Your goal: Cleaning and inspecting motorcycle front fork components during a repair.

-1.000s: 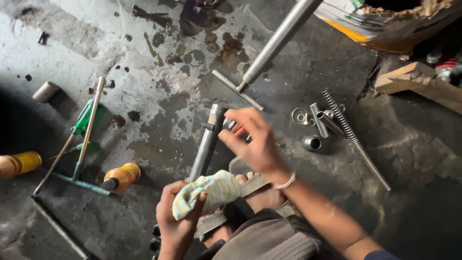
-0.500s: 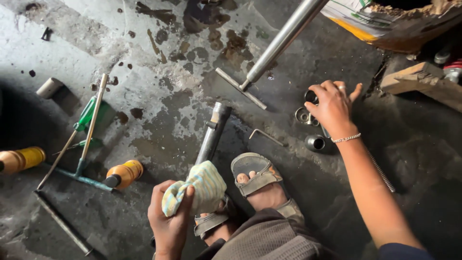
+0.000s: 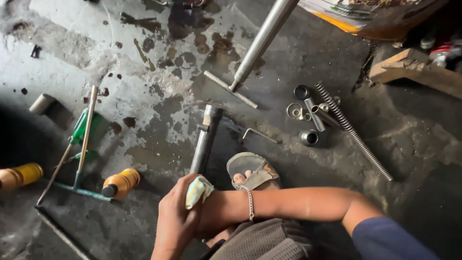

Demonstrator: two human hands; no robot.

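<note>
The left hand (image 3: 174,219) is clenched around a crumpled pale cloth (image 3: 198,190) wrapped about the near end of a smooth grey metal tube (image 3: 205,138), which slants away over the oil-stained, pitted concrete floor (image 3: 134,130); the right hand (image 3: 211,217) presses against the left from the right, its grip hidden, so I cannot tell how it is set. Just right of the tube lie a sandalled foot (image 3: 251,171) and a bent hex key (image 3: 259,135), while farther right sit a long coiled spring (image 3: 353,131), short steel sleeves (image 3: 315,114) and rings (image 3: 294,111). On the left lie an orange-handled tool (image 3: 120,183) and a green-handled screwdriver (image 3: 79,130).
</note>
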